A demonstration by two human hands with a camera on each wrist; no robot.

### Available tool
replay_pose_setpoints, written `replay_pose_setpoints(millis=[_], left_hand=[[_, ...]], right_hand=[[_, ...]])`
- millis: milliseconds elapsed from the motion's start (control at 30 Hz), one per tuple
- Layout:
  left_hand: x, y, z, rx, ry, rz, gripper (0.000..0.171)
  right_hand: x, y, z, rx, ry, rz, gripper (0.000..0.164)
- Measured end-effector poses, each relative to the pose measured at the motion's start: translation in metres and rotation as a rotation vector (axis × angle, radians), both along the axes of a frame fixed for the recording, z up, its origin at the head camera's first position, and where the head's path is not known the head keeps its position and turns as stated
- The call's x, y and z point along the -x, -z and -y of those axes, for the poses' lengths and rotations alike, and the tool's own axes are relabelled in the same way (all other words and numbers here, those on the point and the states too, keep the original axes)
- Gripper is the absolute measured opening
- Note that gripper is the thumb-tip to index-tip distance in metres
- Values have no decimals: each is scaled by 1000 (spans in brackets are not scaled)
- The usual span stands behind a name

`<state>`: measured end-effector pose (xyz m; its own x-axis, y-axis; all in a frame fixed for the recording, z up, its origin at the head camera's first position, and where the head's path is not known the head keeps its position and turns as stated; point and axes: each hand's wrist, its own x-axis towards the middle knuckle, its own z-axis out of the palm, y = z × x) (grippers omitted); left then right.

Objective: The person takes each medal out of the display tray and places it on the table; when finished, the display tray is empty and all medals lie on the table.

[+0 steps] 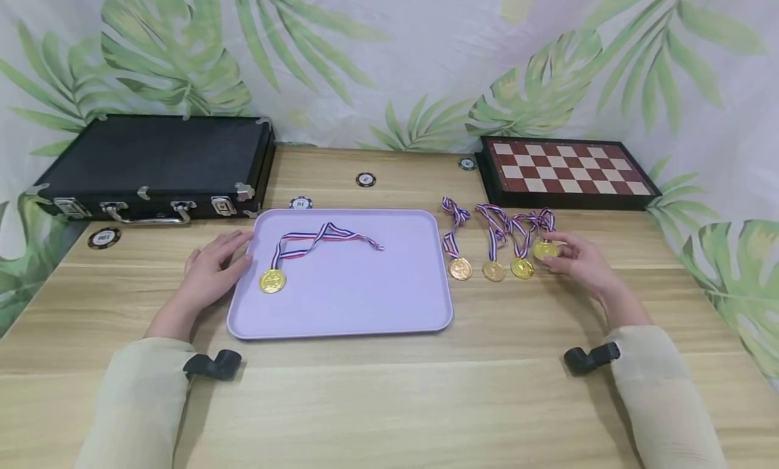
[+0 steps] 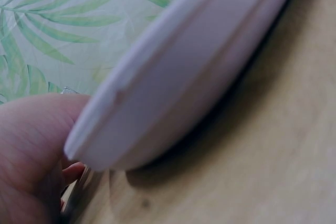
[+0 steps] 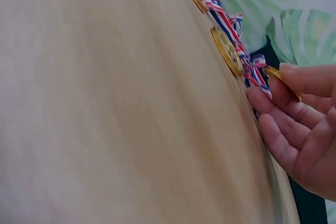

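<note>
Our right hand point(image 1: 582, 261) pinched the rightmost medal point(image 1: 545, 251), likely light and stiff, by its rim, our left hand point(image 1: 211, 269) relaxed against the tray point(image 1: 365, 280).

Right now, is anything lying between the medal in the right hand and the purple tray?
Yes: three other ribboned medals lie in a row on the table, between the right hand with its held medal and the tray.

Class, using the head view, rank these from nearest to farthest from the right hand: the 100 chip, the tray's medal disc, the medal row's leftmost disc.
1. The row's leftmost disc, just right of the tray.
2. The tray's medal disc, toward the tray's left side.
3. The 100 chip, far left, before the black case.
</note>
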<state>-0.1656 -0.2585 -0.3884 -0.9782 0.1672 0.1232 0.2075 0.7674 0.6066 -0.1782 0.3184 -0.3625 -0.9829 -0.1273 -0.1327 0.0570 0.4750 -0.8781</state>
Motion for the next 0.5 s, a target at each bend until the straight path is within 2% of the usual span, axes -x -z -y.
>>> replay_pose_setpoints(millis=[300, 500], left_hand=[[0, -1, -1, 8, -5, 11, 45], [-1, -1, -1, 8, -6, 9, 45]], right_hand=[[-4, 6, -20, -103, 22, -38, 53], [-3, 12, -21, -148, -65, -34, 51]])
